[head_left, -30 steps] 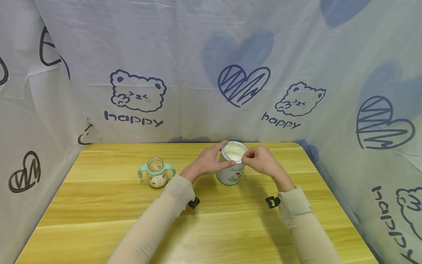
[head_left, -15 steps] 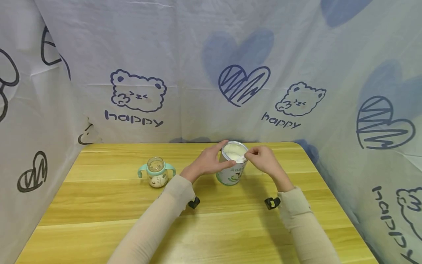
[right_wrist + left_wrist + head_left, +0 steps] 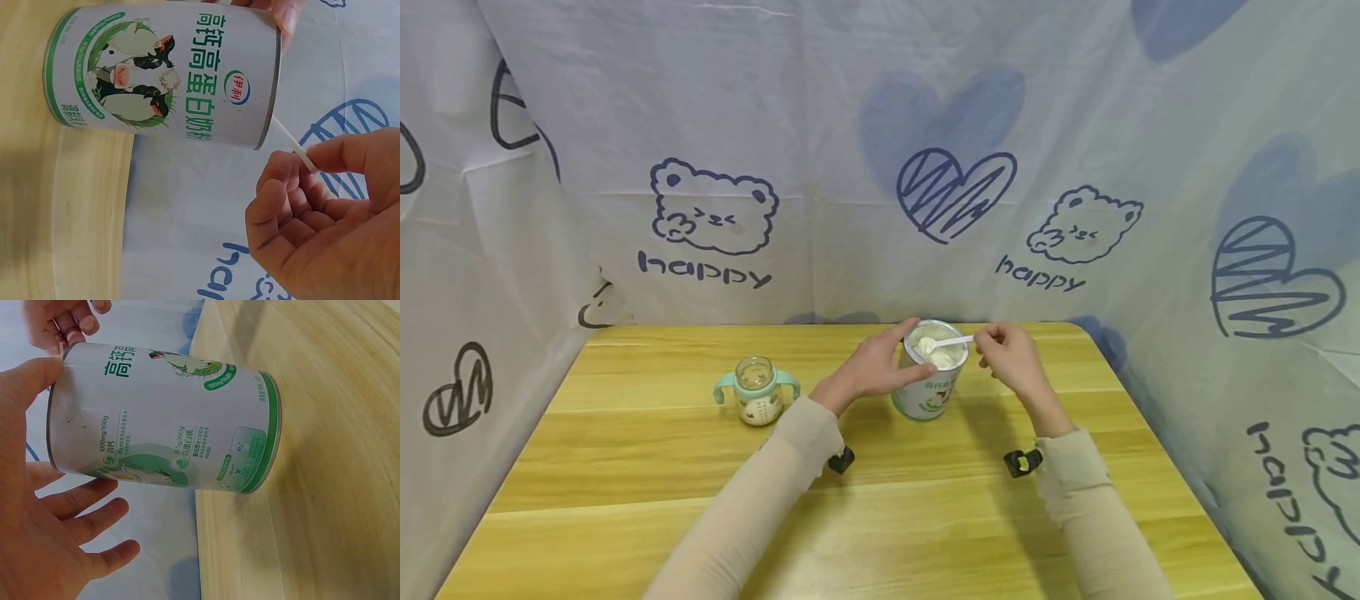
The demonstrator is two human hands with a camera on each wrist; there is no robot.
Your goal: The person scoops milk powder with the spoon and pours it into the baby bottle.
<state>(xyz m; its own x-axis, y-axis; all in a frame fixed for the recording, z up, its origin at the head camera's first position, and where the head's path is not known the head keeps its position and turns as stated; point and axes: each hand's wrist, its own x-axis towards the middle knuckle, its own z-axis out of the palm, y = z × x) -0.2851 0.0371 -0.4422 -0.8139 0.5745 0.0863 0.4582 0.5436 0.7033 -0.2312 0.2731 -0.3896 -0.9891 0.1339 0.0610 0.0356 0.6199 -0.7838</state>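
A white and green milk powder can [image 3: 922, 396] with a cow picture stands open-topped on the table, pale powder inside. My left hand [image 3: 876, 364] grips its upper part, thumb on the near side at the rim. In the left wrist view the other fingers [image 3: 97, 522] spread on the opposite side, some off the can. My right hand [image 3: 1011, 354], right of the can, pinches the end of a white scoop's handle [image 3: 953, 341] between thumb and index finger. The scoop's bowl [image 3: 927, 345], heaped with powder, is over the can's opening. In the right wrist view only the handle [image 3: 294, 142] shows.
A baby bottle [image 3: 758, 408] with mint-green handles stands uncapped left of the can, pale contents in its lower part. The wooden table [image 3: 880, 533] ends at the back against a printed cloth [image 3: 835, 250]. Another cloth hangs at each side.
My right hand has drawn slightly right and raised the scoop from low in the can; its powder-filled bowl and handle now show. The left hand, can and bottle stay put.
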